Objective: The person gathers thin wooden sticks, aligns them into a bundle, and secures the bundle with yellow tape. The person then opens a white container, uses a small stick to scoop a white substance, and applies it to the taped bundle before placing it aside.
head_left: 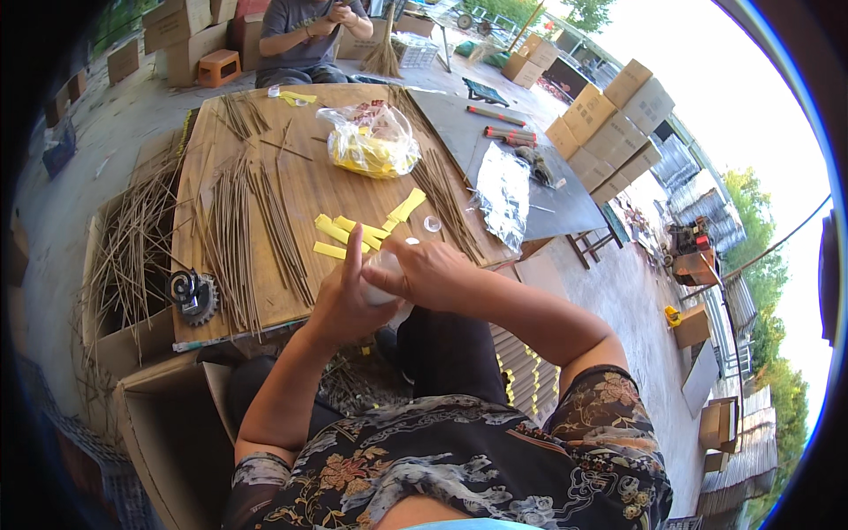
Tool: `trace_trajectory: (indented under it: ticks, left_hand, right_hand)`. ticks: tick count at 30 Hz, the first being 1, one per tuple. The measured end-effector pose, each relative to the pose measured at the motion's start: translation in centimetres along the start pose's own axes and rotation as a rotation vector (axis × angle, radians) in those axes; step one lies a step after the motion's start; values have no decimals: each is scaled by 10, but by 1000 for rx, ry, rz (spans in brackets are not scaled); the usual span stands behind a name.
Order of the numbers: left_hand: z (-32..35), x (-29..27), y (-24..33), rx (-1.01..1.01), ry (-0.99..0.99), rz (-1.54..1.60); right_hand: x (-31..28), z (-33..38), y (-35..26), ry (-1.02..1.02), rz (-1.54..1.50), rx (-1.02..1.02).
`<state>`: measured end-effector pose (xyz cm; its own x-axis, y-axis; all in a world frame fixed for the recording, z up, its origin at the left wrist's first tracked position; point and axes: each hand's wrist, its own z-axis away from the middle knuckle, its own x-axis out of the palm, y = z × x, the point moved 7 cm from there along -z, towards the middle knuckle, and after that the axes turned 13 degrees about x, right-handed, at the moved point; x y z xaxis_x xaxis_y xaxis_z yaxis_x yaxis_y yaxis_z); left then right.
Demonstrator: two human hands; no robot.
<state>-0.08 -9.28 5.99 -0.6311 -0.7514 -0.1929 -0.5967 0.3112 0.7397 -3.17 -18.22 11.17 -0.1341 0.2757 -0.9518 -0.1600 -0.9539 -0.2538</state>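
Near the table's front edge, my two hands are together around a small whitish, translucent bottle (380, 281). My left hand (340, 300) wraps it from the left, with the index finger pointing up. From the right, my right hand (437, 272) closes over it, the thumb pressed on its side. Fingers hide much of the bottle, so its full shape cannot be made out. Just beyond the hands lie several yellow paper strips (336, 231). A small clear round cap (432, 224) sits beside them on the wooden table (305, 190).
Thin brown sticks (234, 221) lie in bundles on the table; more fill a box (132, 331) at left. A clear bag of yellow strips (375, 146), a toothed metal wheel (196, 300) and silvery foil (502, 194) are around. Across the table sits another person (309, 40).
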Motion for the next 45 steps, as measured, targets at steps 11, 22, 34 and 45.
trace_trajectory:
  ticks: [11, 22, 34, 45]
  left_hand:
    - [3, 3, -11, -179, -80, 475]
    - [9, 7, -4, -282, -155, 713]
    - [8, 8, -14, -174, -68, 475]
    - [5, -47, -62, -249, 431, 206]
  right_hand:
    - [-14, 14, -11, -70, -62, -147]
    - [-5, 19, -16, 15, -45, -274]
    - [-1, 0, -10, 184, -78, -325]
    - [-65, -107, 154, 547, -106, 192]
